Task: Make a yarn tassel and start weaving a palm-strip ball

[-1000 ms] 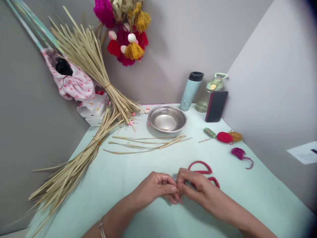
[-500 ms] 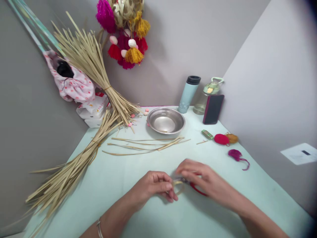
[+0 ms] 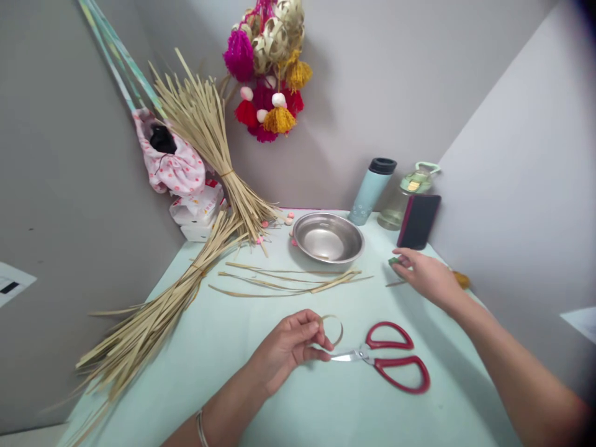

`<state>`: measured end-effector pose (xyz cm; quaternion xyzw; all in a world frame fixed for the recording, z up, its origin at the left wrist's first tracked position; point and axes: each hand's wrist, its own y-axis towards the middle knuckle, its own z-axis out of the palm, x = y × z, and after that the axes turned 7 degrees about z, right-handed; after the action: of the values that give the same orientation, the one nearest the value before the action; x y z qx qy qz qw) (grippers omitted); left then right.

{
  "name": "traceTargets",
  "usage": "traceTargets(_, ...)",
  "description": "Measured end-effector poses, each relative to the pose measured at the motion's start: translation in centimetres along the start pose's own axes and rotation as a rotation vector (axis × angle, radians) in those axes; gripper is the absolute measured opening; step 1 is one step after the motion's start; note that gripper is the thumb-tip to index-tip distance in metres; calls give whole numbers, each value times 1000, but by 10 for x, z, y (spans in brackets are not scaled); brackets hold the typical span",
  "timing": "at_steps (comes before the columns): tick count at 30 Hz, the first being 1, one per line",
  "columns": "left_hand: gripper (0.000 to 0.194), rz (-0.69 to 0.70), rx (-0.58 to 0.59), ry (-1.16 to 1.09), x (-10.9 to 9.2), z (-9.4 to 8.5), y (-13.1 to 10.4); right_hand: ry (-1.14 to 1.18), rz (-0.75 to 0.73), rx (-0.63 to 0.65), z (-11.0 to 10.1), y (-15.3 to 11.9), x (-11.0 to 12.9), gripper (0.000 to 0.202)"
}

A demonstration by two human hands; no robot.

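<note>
My left hand point(image 3: 293, 344) pinches a thin ring of pale straw strip point(image 3: 341, 332) between thumb and fingertips. Close to its lower fingers lies a pair of scissors point(image 3: 364, 354) with red handles, blades towards that hand, resting on the table. Reaching far across to the right, my right hand point(image 3: 426, 276) has thumb and forefinger closed around a small green object point(image 3: 393, 261). Most of that object is covered by the fingers, and its kind is unclear. A yellow-brown yarn bundle point(image 3: 460, 279) peeks out behind the right wrist.
Several loose straw strips point(image 3: 279, 287) lie before a steel bowl point(image 3: 328, 238). Straw bundles point(image 3: 186, 288) fill the left side. A blue tumbler point(image 3: 371, 192), a green bottle point(image 3: 395, 208) and an upright phone point(image 3: 419, 221) stand at the back right. Tasselled balls point(image 3: 277, 62) hang above.
My right hand has left the scissors, now lying on the table, and moved away to the small green object. My left hand keeps the straw ring. The view has shifted left.
</note>
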<state>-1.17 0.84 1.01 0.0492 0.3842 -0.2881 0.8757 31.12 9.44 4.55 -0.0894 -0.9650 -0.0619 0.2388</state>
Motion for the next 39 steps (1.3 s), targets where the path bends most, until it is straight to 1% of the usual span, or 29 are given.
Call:
traceTargets(1,18,28,-30,3,0,-1,1,60,-1,51,-1,-10,7,32)
traceTargets(2,17,57,-65,15,0,-2,1,141,-16,135,-1,-21,15,38)
traceTargets(3,16,86,-99,40,0,-3,2,350,14,287,-1,-33,24,43)
traceTargets(4,15,111,-130,77,0,-4,2,513,60,403,-1,-45,33,47)
traceTargets(5,15,129,-156,123,0,-4,2,639,103,488,1,-57,42,49)
traceTargets(7,16,144,-185,205,-1,-5,2,814,160,606,8,-76,57,49)
traceTargets(8,15,146,-187,226,-1,-5,1,866,182,646,12,-83,62,48)
traceTargets(9,15,148,-180,233,-2,-4,0,897,198,682,16,-88,67,46)
traceTargets(11,14,137,-129,218,-4,-2,-1,910,209,724,22,-94,74,44)
traceTargets(15,13,71,41,191,-6,2,-3,873,173,724,27,-99,83,40)
traceTargets(18,16,18,103,230,-3,3,-3,893,166,734,27,-102,85,40)
traceTargets(21,20,2,93,250,0,1,-1,906,199,726,28,-103,84,41)
traceTargets(24,22,22,41,280,-3,-2,-1,918,223,694,29,-101,81,43)
traceTargets(27,19,86,-16,296,-9,-2,-2,889,239,660,29,-98,80,42)
traceTargets(29,15,149,-40,271,-14,0,-3,867,254,625,29,-96,79,38)
traceTargets(32,9,227,-50,186,-18,5,-4,944,266,535,33,-94,78,32)
traceTargets(34,6,248,-21,81,-20,6,-5,1036,291,490,38,-93,76,31)
traceTargets(36,5,248,7,-31,-22,6,-4,1126,338,473,41,-90,73,28)
traceTargets(39,5,260,-19,-121,-27,1,-3,1254,421,460,41,-81,63,24)
